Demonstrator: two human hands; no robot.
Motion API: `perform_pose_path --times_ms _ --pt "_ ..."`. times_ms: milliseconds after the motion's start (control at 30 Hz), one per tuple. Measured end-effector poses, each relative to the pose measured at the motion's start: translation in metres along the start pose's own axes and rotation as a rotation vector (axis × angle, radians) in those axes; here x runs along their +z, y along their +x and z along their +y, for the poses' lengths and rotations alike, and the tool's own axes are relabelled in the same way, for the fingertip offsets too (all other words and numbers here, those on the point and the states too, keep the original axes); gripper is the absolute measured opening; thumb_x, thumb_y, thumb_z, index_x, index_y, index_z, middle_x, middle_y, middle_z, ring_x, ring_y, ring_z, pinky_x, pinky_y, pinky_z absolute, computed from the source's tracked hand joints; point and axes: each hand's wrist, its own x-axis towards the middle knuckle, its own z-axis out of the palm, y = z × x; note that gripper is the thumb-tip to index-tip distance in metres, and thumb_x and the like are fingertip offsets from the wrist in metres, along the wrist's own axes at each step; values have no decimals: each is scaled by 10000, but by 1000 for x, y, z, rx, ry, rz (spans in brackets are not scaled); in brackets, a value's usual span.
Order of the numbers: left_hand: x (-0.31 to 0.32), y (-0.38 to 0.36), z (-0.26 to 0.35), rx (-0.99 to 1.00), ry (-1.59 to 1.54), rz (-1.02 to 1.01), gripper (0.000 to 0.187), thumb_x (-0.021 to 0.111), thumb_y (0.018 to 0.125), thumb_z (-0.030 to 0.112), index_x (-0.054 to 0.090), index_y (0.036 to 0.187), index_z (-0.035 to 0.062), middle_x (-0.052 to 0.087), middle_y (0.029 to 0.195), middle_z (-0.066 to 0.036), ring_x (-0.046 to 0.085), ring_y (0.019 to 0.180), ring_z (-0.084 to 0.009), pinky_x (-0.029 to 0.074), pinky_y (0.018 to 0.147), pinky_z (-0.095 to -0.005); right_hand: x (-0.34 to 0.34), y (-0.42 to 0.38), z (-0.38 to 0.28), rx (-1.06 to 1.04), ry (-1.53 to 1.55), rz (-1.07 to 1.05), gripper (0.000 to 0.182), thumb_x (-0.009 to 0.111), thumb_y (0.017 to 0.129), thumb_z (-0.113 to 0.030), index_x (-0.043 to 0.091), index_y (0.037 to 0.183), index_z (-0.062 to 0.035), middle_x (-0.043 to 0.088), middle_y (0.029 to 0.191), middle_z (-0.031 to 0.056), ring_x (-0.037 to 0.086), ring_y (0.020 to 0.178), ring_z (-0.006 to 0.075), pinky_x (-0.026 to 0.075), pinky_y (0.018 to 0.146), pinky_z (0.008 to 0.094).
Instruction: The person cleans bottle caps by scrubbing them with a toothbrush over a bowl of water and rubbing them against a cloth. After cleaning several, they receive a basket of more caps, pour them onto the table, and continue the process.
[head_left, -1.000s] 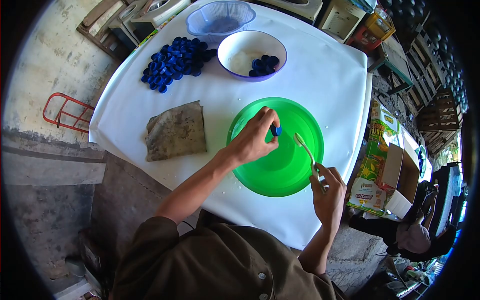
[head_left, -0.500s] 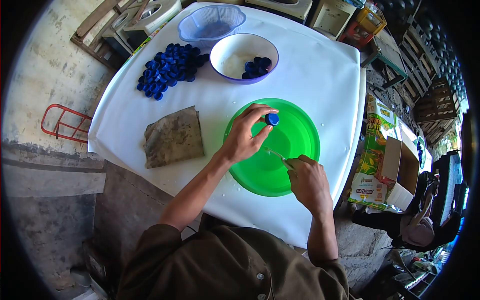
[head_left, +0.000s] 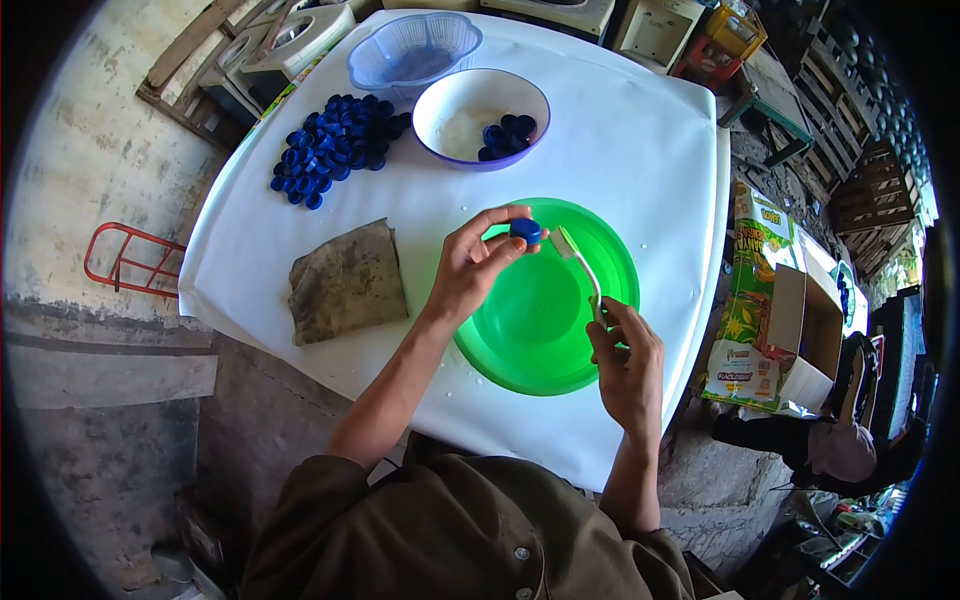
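My left hand point(head_left: 472, 262) pinches a blue bottle cap point(head_left: 525, 231) over the green basin point(head_left: 500, 372). My right hand point(head_left: 628, 362) grips a white toothbrush point(head_left: 587, 268) by its handle. The brush head points up and left, close beside the cap but apart from it. Behind the basin stands a white bowl with a purple outside point(head_left: 440, 105), holding some blue caps point(head_left: 508, 135) and a cloudy wet patch. A heap of blue caps point(head_left: 335, 145) lies to its left on the white-covered table point(head_left: 590, 130).
A pale blue plastic basket point(head_left: 415, 48) sits at the back of the table. Left of the basin lies a worn grey-brown cloth point(head_left: 348, 282). To the right on the floor are printed cartons point(head_left: 752, 345) and another person point(head_left: 840, 450). A red metal frame point(head_left: 130, 257) stands at left.
My right hand has turned the toothbrush upward, raising its head from low over the basin to beside the cap. My left hand has shifted slightly left and tilted the cap.
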Motion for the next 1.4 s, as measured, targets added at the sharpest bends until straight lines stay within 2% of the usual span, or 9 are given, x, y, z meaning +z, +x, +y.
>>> perform_pose_path --times_ms 300,400,600,700,800,1000,1200,1300,1400 --pt "3 -15 -20 -236 -547 82 117 618 983 163 587 1025 59 654 1056 -127 639 960 -210 514 818 -309 9 -6 7 23 -5 -24 246 657 922 -56 607 1139 50 679 928 193 626 670 270 497 643 362" --pt "7 -19 -23 -309 -637 80 170 618 985 164 592 1095 38 649 1050 -129 631 921 -209 521 820 -313 10 -6 9 -35 -21 6 250 651 926 -52 614 1150 53 677 928 194 654 718 299 513 667 380" --pt "15 -19 -8 -339 -603 25 394 632 984 189 548 1312 -14 646 1086 -132 646 964 -193 545 883 -309 11 -5 6 -79 -67 9 286 638 927 -38 644 1207 20 666 908 180 667 749 321 525 658 399" --pt "13 -19 -12 -322 -567 -42 428 638 984 206 541 1336 -17 644 1110 -132 651 997 -185 550 898 -298 14 -5 9 -137 -128 35 300 635 927 -33 653 1225 -10 652 877 162 658 727 323 519 635 406" --pt "8 -18 -13 -327 -594 -63 367 657 972 155 598 1299 -2 666 1095 -78 657 996 -157 537 897 -285 15 -8 7 -148 -195 46 300 635 926 -28 657 1225 -17 644 859 155 651 707 331 513 621 415" --pt "15 -21 -16 -66 -429 22 350 637 972 112 596 1295 -14 669 1100 -89 651 1010 -161 528 918 -299 11 -14 0 -150 -121 -39 269 627 929 -27 650 1188 41 653 849 196 658 708 366 513 623 425" --pt "9 -21 -11 -159 -443 -74 357 626 968 82 589 1309 -17 663 1152 -91 634 1052 -158 497 979 -328 3 -9 -3 -127 -143 -13 243 617 935 -29 642 1153 76 660 862 223 661 735 392 516 636 427" --pt "12 -19 -14 -85 -387 -39 342 619 970 69 594 1299 -22 664 1140 -88 635 1040 -156 501 971 -319 9 -14 -2 -111 -181 -44 244 619 935 -31 640 1152 79 660 859 226 660 740 396 517 640 428" --pt "9 -21 -16 -83 -382 -34 348 614 970 56 581 1307 -28 663 1133 -91 631 1039 -154 503 963 -316 8 -16 4 -117 -23 -69 245 624 935 -35 646 1157 67 659 856 230 657 740 402 518 643 431"
